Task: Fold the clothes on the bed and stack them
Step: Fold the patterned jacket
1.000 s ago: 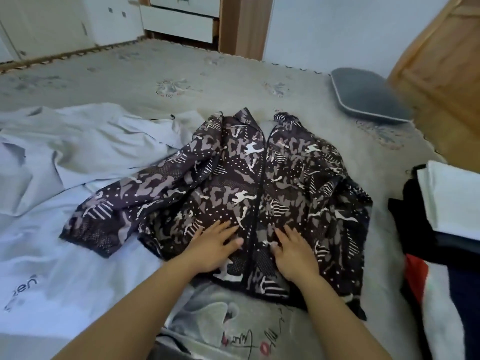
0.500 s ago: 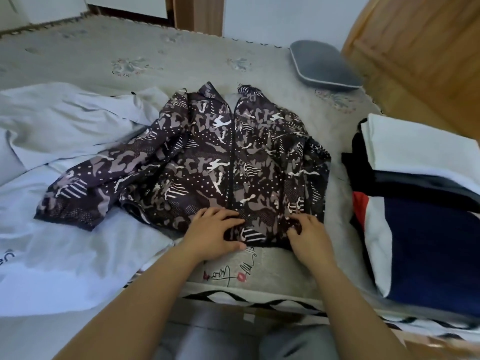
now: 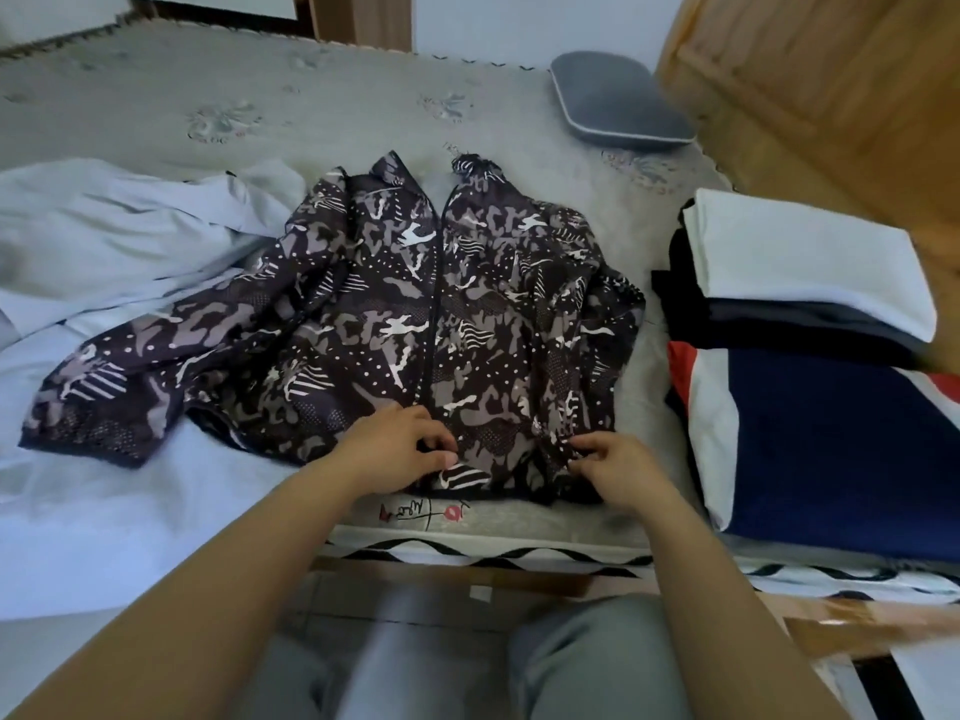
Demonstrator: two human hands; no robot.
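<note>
- A patterned camouflage jacket [image 3: 415, 324] lies spread front-up on the bed [image 3: 260, 96].
- Left hand [image 3: 400, 446] and right hand [image 3: 618, 467] pinch its bottom hem.
- A stack of folded clothes [image 3: 810, 356] sits just right.

home bedroom: bed [image 3: 311, 96], pillow [image 3: 618, 101]

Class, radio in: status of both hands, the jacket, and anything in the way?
Left hand and right hand pinching hem of patterned jacket. Jacket flat, unfolded, one sleeve out. Folded stack to the right, clear of it.
</note>
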